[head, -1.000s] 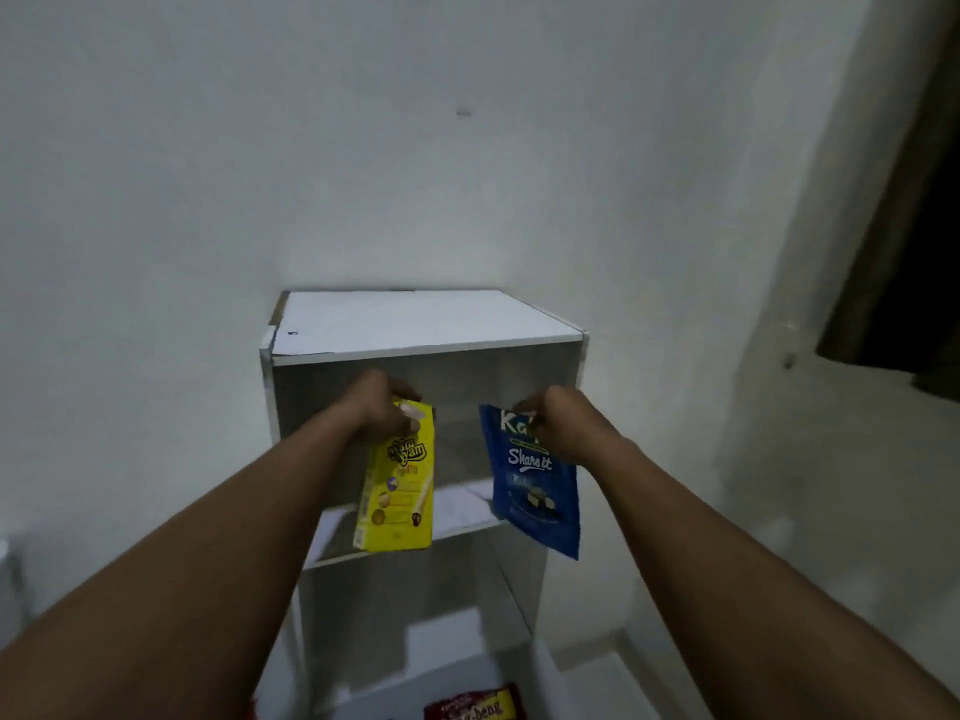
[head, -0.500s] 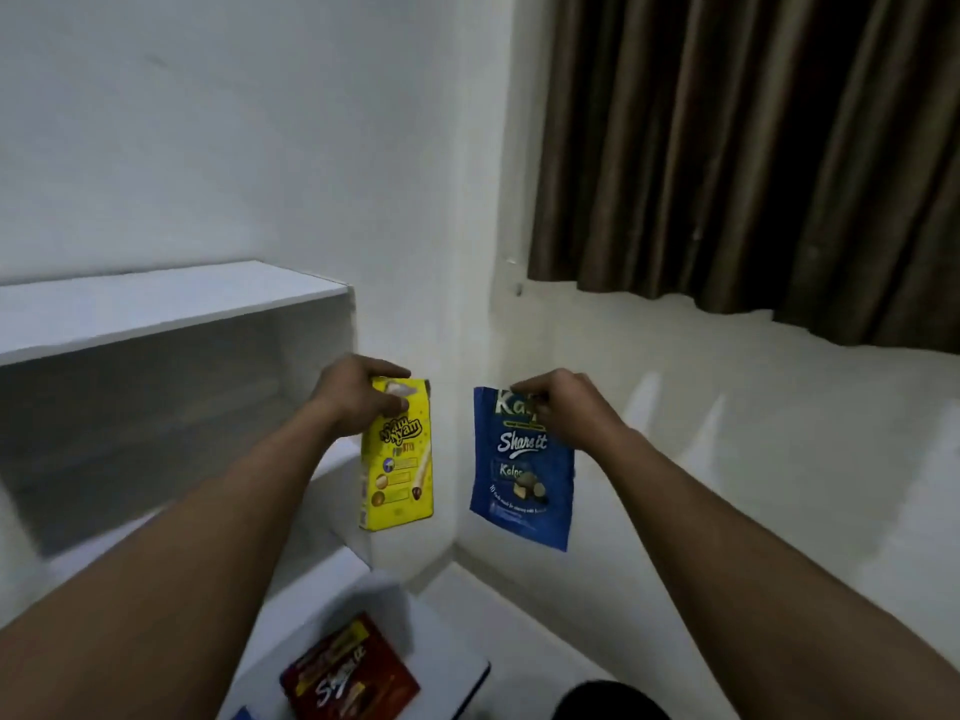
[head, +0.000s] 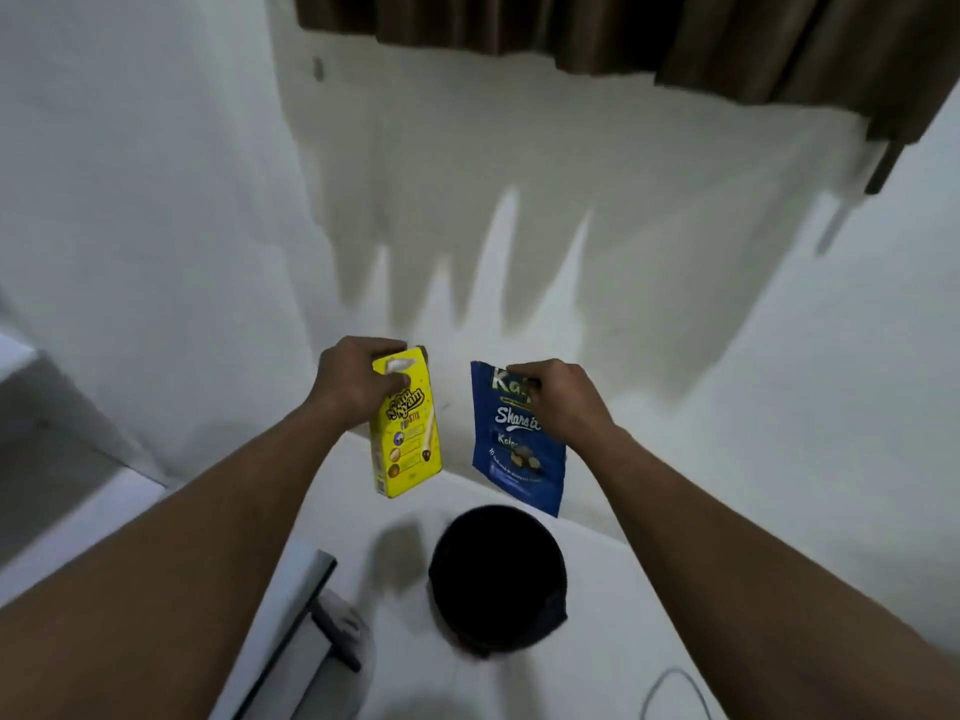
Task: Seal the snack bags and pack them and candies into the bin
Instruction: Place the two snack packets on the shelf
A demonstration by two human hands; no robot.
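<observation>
the upright yellow cardboard snack box [head: 407,423] is gripped at its top by the left hand [head: 354,384]; the blue foil snack pouch [head: 514,439] is pinched at its top by the right hand [head: 558,397]. both are held above the round black bin [head: 496,574] on the white floor [head: 649,589].

Two snack packs were in view: one yellow snack pack [head: 410,444] and one blue snack pouch [head: 519,459]. There were two hands, the left hand [head: 353,387] and the right hand [head: 558,402], and each held one pack. There was one black bin [head: 496,574], round, its inside too dark for anything in it to be counted. One brown curtain [head: 623,33] was there, and one white shelf unit [head: 31,387], only partly in view. On the floor there were one flat white panel [head: 306,589] with a dark edge, one grey object [head: 343,636] too blurred to name, and one thin cable [head: 675,688].
</observation>
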